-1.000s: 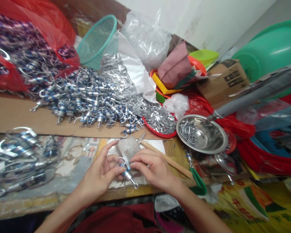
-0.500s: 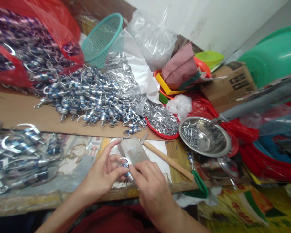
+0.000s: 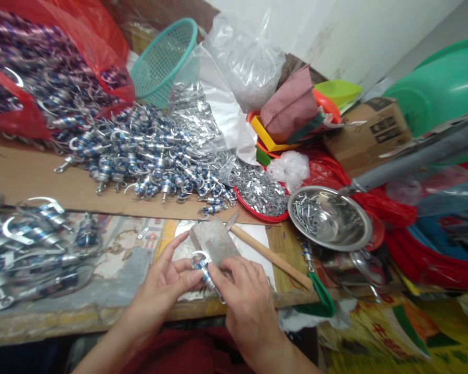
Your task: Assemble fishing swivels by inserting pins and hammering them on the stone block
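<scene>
Between my two hands is a small blue-and-silver metal fitting (image 3: 205, 270) with a curved, claw-like silver arm at its top end. My left hand (image 3: 170, 278) pinches its upper part between thumb and fingers, the index finger raised. My right hand (image 3: 245, 291) grips its lower side with thumb and forefinger. Just beyond the fingers lies a grey metal block (image 3: 215, 240) on white paper. A hammer (image 3: 273, 255) with a wooden handle rests to the right of the block. Many similar fittings (image 3: 31, 239) lie on the bench to the left.
Behind stands a large heap of blue fittings (image 3: 148, 150) on cardboard, beside a red bag (image 3: 113, 31). A red dish (image 3: 259, 215) of small metal plates and a steel bowl (image 3: 329, 241) of pins sit right of centre. A grey pipe (image 3: 417, 150) slants in from the right.
The fitting has tilted and more of its body shows between my fingers. My left hand has shifted slightly left; the right hand has moved very little.
</scene>
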The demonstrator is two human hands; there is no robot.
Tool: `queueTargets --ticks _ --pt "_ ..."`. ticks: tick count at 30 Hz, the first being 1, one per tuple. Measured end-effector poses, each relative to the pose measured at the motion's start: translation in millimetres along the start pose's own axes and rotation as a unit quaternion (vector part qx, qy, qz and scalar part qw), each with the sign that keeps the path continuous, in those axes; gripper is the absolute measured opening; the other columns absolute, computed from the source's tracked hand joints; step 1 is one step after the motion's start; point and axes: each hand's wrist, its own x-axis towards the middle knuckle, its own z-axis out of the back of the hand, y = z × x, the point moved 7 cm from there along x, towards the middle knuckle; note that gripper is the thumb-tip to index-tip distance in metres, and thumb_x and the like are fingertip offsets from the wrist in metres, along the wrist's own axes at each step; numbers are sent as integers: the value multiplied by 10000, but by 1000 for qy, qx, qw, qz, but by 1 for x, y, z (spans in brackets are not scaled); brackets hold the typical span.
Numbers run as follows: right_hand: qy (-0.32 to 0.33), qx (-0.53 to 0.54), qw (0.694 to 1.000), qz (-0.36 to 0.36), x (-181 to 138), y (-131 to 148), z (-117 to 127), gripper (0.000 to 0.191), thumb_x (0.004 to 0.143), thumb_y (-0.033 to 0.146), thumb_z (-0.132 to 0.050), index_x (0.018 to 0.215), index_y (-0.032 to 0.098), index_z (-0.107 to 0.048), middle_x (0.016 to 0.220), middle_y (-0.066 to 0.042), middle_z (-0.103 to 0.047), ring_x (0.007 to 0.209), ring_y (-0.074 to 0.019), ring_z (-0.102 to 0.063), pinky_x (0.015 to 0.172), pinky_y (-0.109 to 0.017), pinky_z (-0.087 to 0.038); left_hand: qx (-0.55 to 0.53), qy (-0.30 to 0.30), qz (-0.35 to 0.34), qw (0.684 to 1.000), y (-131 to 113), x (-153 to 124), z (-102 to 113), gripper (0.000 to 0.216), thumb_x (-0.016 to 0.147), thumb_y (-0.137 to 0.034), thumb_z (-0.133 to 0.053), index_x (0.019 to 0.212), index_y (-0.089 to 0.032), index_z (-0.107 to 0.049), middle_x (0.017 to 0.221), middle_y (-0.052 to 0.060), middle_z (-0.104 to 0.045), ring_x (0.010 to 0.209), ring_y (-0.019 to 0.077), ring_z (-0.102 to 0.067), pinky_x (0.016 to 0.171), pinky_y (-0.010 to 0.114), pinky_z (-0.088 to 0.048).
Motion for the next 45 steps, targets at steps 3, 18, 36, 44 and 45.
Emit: queueTargets --ticks 3,18,36,44,45 --pt "0 47 999 -17 -2 0 1 331 835 93 -386 1067 187 -602 866 -75 -593 800 -203 -502 678 -332 -355 5 -23 -15 1000 -2 -1 0 851 598 -216 -750 1315 -239 -292 701 -9 -670 687 182 -647 646 284 -510" --pt "70 31 984 -163 5 -119 -9 121 824 267 -511 876 166 -553 785 -29 -596 705 -171 -588 637 -281 -452 20 -28 -26 999 3 7 8 852 579 -219 -768 1301 -242 -316 662 -23 -636 603 162 -632 574 264 -497" --pt "32 44 998 3 -9 -28 44 468 867 103 -409 1328 177 -373 833 -69 -637 725 -184 -621 620 -276 -497 14 -43 -31 998 0 8 9 931 513 -164 -797 1304 -207 -307 606 -31 -660 515 141 -627 529 250 -524" --pt "61 46 997 -16 -10 -29 34 461 879 132 -391 1337 187 -373 820 -67 -637 695 -172 -619 601 -266 -505 -2 -34 -28 999 -3 4 6 905 541 -140 -777 1311 -198 -306 584 -44 -635 508 120 -605 531 236 -515" --pt "78 60 995 -25 -9 -32 30 456 879 137 -395 1331 195 -385 832 -66 -642 703 -171 -622 615 -269 -511 -3 -31 -28 999 -4 4 5 899 551 -142 -772 1317 -202 -304 587 -45 -633 513 119 -605 534 234 -514"
